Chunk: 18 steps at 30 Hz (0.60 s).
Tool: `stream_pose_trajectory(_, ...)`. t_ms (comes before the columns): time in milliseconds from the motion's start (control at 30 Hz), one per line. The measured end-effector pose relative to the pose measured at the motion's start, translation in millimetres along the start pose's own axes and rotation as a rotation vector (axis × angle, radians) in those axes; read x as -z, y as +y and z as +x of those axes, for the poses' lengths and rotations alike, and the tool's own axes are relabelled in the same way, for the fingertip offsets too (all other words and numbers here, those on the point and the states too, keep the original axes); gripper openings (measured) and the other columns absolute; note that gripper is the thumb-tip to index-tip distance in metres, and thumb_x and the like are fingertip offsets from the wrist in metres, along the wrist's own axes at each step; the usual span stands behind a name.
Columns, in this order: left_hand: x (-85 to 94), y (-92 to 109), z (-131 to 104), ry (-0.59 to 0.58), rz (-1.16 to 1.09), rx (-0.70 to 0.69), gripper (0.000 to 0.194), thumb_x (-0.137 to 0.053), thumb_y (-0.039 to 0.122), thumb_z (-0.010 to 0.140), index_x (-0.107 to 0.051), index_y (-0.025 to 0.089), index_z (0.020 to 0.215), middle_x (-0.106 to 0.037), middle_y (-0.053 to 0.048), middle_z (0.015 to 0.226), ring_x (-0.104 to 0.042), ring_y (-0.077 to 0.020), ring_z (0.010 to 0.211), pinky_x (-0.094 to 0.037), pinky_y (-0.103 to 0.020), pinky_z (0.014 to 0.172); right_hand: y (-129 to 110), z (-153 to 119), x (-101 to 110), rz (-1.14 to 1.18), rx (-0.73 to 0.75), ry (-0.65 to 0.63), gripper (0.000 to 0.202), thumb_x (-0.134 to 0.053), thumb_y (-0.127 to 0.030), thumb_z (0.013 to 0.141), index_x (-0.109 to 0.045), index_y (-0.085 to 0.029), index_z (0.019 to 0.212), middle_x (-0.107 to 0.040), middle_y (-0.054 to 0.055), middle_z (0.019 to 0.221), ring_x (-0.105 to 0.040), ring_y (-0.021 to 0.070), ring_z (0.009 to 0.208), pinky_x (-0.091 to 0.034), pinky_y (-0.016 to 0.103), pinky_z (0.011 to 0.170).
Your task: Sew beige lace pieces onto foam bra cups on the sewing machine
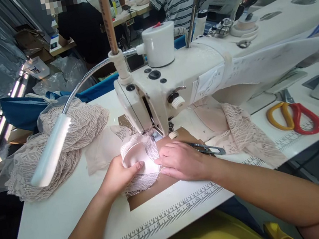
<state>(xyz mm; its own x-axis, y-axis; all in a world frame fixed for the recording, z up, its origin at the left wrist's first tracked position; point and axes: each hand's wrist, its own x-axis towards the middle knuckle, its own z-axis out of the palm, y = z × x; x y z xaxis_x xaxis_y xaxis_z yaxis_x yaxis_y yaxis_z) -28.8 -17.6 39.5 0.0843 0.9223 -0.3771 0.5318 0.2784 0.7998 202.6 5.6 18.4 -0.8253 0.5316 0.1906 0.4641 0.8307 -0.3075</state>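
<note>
A pale pink bra cup (143, 157) with lace edging lies under the needle area of a white sewing machine (145, 93). My left hand (122, 173) grips the cup's left side, thumb on top and the other fingers hidden beneath. At the cup's right edge my right hand (182, 161) pinches the lace and fabric with bent fingers. Beside that hand, on its right, rests a pair of dark thread snips (211, 149). Brown board (148, 193) shows on the table beneath the work.
Lace pieces (77, 125) are heaped at the left, under a lamp (52, 150) on a bendable neck. More lace fabric (242, 133) and scissors (293, 116) with yellow and red handles lie at the right. A ruler strip (161, 220) runs along the table's front edge. Two people sit beyond.
</note>
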Motion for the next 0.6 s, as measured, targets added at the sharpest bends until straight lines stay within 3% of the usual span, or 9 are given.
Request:
stream_pose_trajectory(167, 13.8, 7.8, -11.1, -0.017, 0.344, -0.003, 0.043, -0.058, 0.057, 0.079, -0.064, 0.016, 0.089, -0.069, -0.005, 0.082, -0.064, -0.0249, 0.078, -0.046, -0.03, 0.063, 0.5, -0.6, -0.5, 0.004, 0.006, 0.011, 0.02, -0.05, -0.032, 0.093, -0.063, -0.017, 0.091, -0.056, 0.004, 0.083, -0.044, 0.0164, 0.075, -0.032, 0.029, 0.069)
stream_pose_trajectory(233, 22.9, 13.6, -21.0, 0.079, 0.606, 0.009, 0.045, -0.054, 0.062, 0.08, -0.061, 0.018, 0.083, -0.065, -0.003, 0.071, -0.06, -0.0229, 0.065, -0.04, -0.029, 0.054, 1.0, -0.7, -1.1, 0.015, 0.01, 0.016, 0.021, -0.05, -0.033, 0.093, -0.063, -0.017, 0.092, -0.056, 0.004, 0.084, -0.044, 0.0163, 0.076, -0.032, 0.029, 0.069)
stream_pose_trajectory(300, 28.0, 19.3, -28.9, 0.289, 0.817, -0.105, 0.041, -0.053, 0.058, 0.083, -0.059, 0.018, 0.082, -0.063, -0.004, 0.071, -0.057, -0.0224, 0.064, -0.038, -0.03, 0.054, 1.3, -0.8, -1.9, 0.018, 0.01, 0.024, 0.021, -0.05, -0.034, 0.093, -0.063, -0.018, 0.092, -0.057, 0.004, 0.084, -0.044, 0.0162, 0.075, -0.031, 0.029, 0.069)
stream_pose_trajectory(367, 25.4, 23.4, -29.6, 0.412, 0.896, -0.381, 0.029, -0.051, 0.045, 0.089, -0.059, 0.016, 0.087, -0.065, -0.007, 0.083, -0.058, -0.0231, 0.077, -0.043, -0.032, 0.064, 1.2, -0.7, -2.7, 0.013, 0.007, 0.034, 0.02, -0.052, -0.033, 0.092, -0.064, -0.018, 0.093, -0.057, 0.004, 0.084, -0.045, 0.0166, 0.076, -0.031, 0.029, 0.068)
stream_pose_trajectory(400, 21.2, 24.2, -26.6, 0.386, 0.895, -0.54, 0.023, -0.048, 0.036, 0.092, -0.06, 0.016, 0.09, -0.065, -0.008, 0.089, -0.057, -0.0229, 0.083, -0.044, -0.032, 0.07, 1.1, -0.6, -3.1, 0.007, 0.006, 0.039, 0.019, -0.053, -0.033, 0.091, -0.064, -0.018, 0.092, -0.057, 0.004, 0.083, -0.045, 0.0169, 0.076, -0.031, 0.029, 0.069)
stream_pose_trajectory(467, 9.0, 23.0, -14.6, 0.221, 0.877, -0.785, 0.021, -0.042, 0.021, 0.094, -0.062, 0.014, 0.094, -0.064, -0.009, 0.094, -0.055, -0.0217, 0.087, -0.045, -0.032, 0.076, 0.9, -0.4, -3.5, -0.011, 0.009, 0.049, 0.02, -0.054, -0.034, 0.091, -0.065, -0.017, 0.089, -0.057, 0.004, 0.082, -0.045, 0.0173, 0.076, -0.031, 0.03, 0.069)
stream_pose_trajectory(533, -4.3, 18.6, 1.0, 0.092, 0.879, -0.888, 0.023, -0.042, 0.014, 0.093, -0.064, 0.013, 0.098, -0.064, -0.009, 0.093, -0.054, -0.021, 0.084, -0.045, -0.033, 0.074, 0.9, -0.1, -3.5, -0.024, 0.02, 0.06, 0.02, -0.054, -0.034, 0.091, -0.065, -0.017, 0.086, -0.057, 0.004, 0.081, -0.045, 0.0171, 0.075, -0.031, 0.03, 0.07)
stream_pose_trajectory(600, -14.4, 12.4, 14.3, 0.06, 0.895, -0.909, 0.023, -0.045, 0.014, 0.092, -0.065, 0.014, 0.104, -0.063, -0.01, 0.092, -0.052, -0.0214, 0.081, -0.045, -0.034, 0.072, 1.4, 0.2, -3.1, -0.023, 0.033, 0.07, 0.02, -0.053, -0.033, 0.091, -0.065, -0.017, 0.087, -0.058, 0.003, 0.081, -0.045, 0.0167, 0.075, -0.032, 0.03, 0.07)
